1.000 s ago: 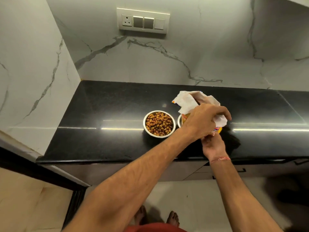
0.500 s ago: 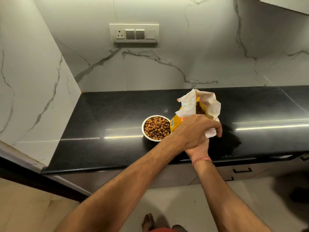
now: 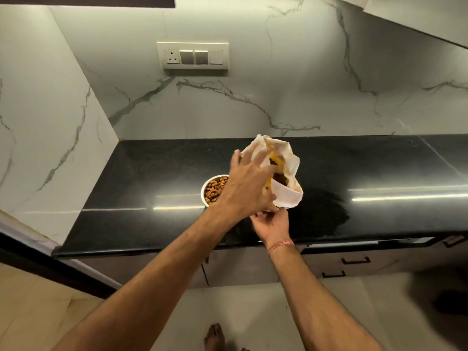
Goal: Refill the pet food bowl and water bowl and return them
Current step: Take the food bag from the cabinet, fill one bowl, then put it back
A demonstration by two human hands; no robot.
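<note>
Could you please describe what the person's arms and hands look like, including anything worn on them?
Both forearms are bare, with no sleeves visible in this view. The left hand wears nothing visible: no ring, watch or glove. The right hand is also ungloved; just below it, a thin reddish-orange thread bracelet circles the wrist. Bare feet show on the floor below.

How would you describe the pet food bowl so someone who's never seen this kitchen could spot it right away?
Find the black countertop under the marble wall with the switch panel. Near its middle, just left of the open white food bag that the hands are at, sits the food bowl. It is small, round and metal, heaped with brown kibble, and the only bowl in plain sight.
</note>
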